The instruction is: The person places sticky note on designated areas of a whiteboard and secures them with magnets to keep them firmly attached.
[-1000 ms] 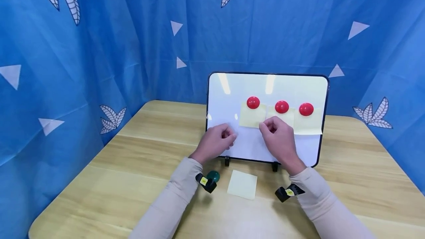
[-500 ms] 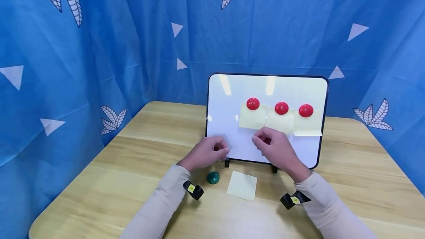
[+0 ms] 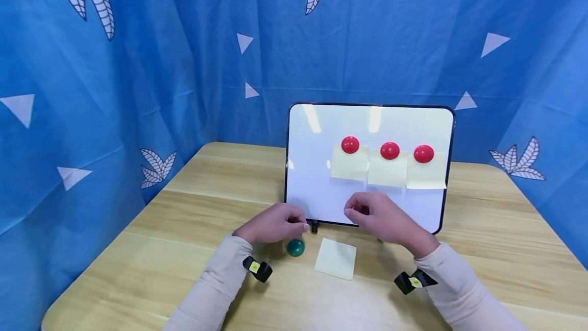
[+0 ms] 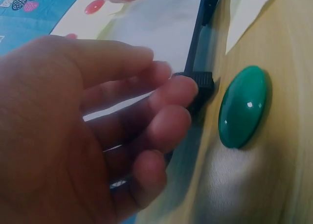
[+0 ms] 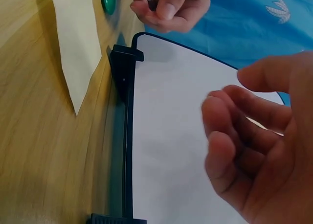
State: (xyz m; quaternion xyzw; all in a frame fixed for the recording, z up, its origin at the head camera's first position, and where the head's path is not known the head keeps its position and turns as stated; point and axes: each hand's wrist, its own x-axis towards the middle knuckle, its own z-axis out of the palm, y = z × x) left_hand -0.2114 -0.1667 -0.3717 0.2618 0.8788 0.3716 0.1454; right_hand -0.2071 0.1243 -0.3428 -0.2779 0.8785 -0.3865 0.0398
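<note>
My left hand (image 3: pixel 274 223) hovers over the table just behind a glossy green round magnet (image 3: pixel 295 247), its fingers loosely bent around nothing. In the left wrist view the green magnet (image 4: pixel 243 106) lies on the wood, apart from the fingertips. My right hand (image 3: pixel 381 217) hangs before the lower part of the whiteboard (image 3: pixel 317 188), also holding nothing, with thumb and fingers apart in the right wrist view. Between the arms a pale yellow sticky note (image 3: pixel 336 258) lies on the table. Three more notes hang on the board, each under a red magnet (image 3: pixel 350 145).
The black-framed whiteboard leans on small black feet (image 3: pixel 314 227) toward the back of the wooden table (image 3: pixel 184 249). A blue patterned curtain (image 3: pixel 229 55) surrounds the table at the back and sides.
Both hands have come down from the board toward the table. The left has also moved left, uncovering more of the green magnet. The notes and red magnets stay put.
</note>
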